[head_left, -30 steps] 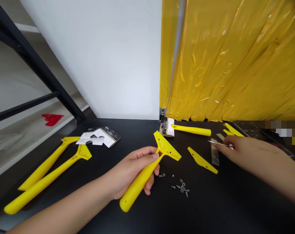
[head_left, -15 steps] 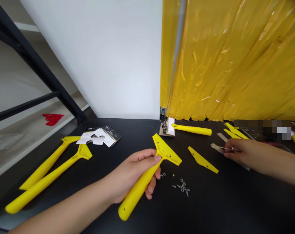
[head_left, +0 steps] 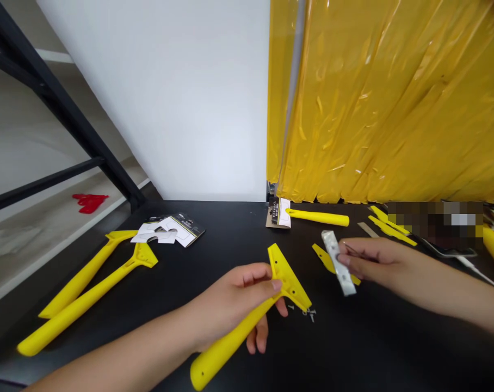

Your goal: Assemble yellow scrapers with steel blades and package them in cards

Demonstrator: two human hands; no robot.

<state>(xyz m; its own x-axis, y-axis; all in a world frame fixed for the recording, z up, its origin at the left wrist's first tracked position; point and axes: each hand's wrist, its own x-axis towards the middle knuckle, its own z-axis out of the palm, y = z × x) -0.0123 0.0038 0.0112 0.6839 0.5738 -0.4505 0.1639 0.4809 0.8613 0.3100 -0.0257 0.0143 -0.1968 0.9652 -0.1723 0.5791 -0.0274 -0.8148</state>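
My left hand (head_left: pixel 242 291) is closed around a yellow plastic scraper handle (head_left: pixel 230 340), its thumb on the neck. The flat triangular head, with small holes, points away and to the right. Between the fingertips of my right hand (head_left: pixel 377 261) is a silvery scraper blade (head_left: pixel 332 245) with dark holes, tilted upright. A thin dark piece shows at those fingers too, but I cannot tell what it is. Behind the blade lies a yellow clamp plate (head_left: pixel 319 255), partly covered. Small screws (head_left: pixel 312 316) lie beside the scraper head, which hides some of them.
Two yellow scraper handles (head_left: pixel 84 302) lie at left by cardboard packaging (head_left: pixel 185 228). Another handle (head_left: pixel 322 216) with a card lies at the back. Yellow plates (head_left: pixel 389 226), a flat blade (head_left: pixel 367 228) and a blurred-out device with a white cable (head_left: pixel 479 272) are at right.
My right hand has lifted the blade off the table at right and brought it left, over the clamp plate. My left hand has moved the scraper handle slightly right and nearer, over the screws.
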